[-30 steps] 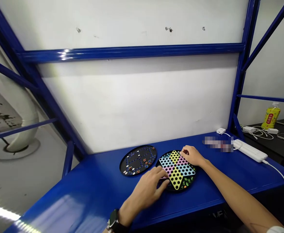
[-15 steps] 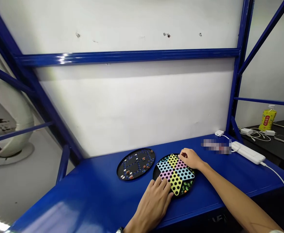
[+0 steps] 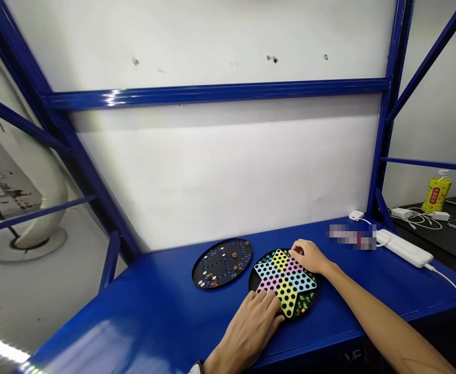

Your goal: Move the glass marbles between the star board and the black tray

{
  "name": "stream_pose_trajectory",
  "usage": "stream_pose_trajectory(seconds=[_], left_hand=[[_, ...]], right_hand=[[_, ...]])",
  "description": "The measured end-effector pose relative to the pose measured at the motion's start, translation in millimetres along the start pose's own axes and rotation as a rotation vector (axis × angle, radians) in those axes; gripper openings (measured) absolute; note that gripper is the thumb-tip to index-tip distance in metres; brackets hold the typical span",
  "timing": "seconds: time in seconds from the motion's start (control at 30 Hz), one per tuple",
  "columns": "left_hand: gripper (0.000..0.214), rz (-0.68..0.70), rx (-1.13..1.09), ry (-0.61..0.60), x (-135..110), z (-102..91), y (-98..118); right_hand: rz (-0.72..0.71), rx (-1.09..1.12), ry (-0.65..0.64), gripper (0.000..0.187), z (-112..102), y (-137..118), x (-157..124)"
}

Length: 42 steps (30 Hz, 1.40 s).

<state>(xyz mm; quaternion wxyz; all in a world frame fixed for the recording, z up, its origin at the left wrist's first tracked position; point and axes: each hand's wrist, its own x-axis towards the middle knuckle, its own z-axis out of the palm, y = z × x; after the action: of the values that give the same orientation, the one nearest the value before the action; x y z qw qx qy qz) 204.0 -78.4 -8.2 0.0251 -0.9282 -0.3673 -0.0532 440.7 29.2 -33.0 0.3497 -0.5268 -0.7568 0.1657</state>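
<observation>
Desk (image 3: 134,317): blue painted steel, items logged left to right.

Far left, a black round tray (image 3: 194,272) holds small marbles (image 3: 233,254), too small to count. Just beside it, at its 3 o'clock, sits a second black round tray (image 3: 256,283), with a star-shaped board (image 3: 286,280) lying on top. The board has yellow, pink and blue arms and black holes, and it sits near the front edge of the desk.

Left hand (image 3: 251,330) comes in from the board's 7 o'clock. Its fingers (image 3: 265,298) are spread and released, resting on the lower arms of the star. Right hand (image 3: 308,256) lies at the board's 1 o'clock, its fingers (image 3: 296,251) curled on the upper arms. Clenched or only resting: cannot tell.

Judgement: step in hand is handling the board, both hands on it. Any lift would call for fingers closing on opposite edges.

Further right: white power strip (image 3: 404,248); yellow bottle (image 3: 437,191) beyond the desk.
</observation>
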Motion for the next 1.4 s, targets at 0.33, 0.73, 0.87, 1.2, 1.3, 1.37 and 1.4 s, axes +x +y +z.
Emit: stream_pose_trajectory(seconds=[0.33, 0.73, 0.87, 1.2, 1.3, 1.37, 1.4], left_hand=[[0.012, 0.004, -0.059, 0.020, -1, -0.6, -2], [0.023, 0.025, -0.313, -0.089, 8, -15.6, -13], [0.019, -0.063, -0.442, -0.189, 17, -32.2, -10], [0.016, -0.209, -0.660, -0.300, 28, -31.7, -18], [0.017, -0.204, -0.661, -0.322, 29, -32.7, -20], [0.017, -0.209, -0.635, -0.337, 29, -33.6, -19], [0.017, -0.212, -0.616, -0.344, 29, -34.1, -18]], right_hand=[[0.005, -0.004, -0.004, 0.027, 0, -1, 0], [0.007, 0.013, -0.018, 0.028, 0, 0, -1], [0.008, 0.013, -0.014, 0.028, 1, -1, -1], [0.004, 0.007, -0.014, 0.027, 1, -3, -1], [0.005, 0.012, -0.017, 0.026, 1, -1, -1], [0.008, 0.012, -0.016, 0.027, 2, 0, -1], [0.009, 0.012, -0.016, 0.027, 2, 1, -1]])
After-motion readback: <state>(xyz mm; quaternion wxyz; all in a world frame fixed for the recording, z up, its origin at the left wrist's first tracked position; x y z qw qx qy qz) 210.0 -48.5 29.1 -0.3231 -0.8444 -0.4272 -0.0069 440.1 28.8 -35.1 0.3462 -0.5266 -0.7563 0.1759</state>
